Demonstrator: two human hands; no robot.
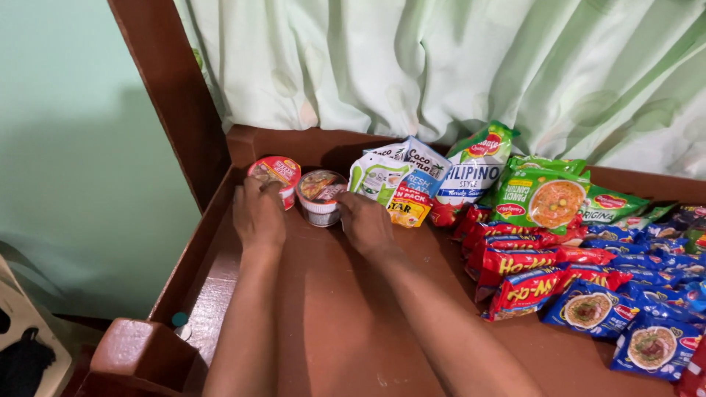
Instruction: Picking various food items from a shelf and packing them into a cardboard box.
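Your left hand has its fingers curled around the near side of the red noodle cup, touching it; whether they actually clamp it, you cannot tell. Your right hand lies fingers bent against the grey noodle cup, which sits at its ten o'clock, just beside the red one; a firm grip cannot be made out either. Both cups stand on the brown wooden table. At two o'clock of your right hand a white pouch leans on more packets. Towards three o'clock lie red noodle packs, then blue noodle packs. A pale green curtain hangs at twelve.
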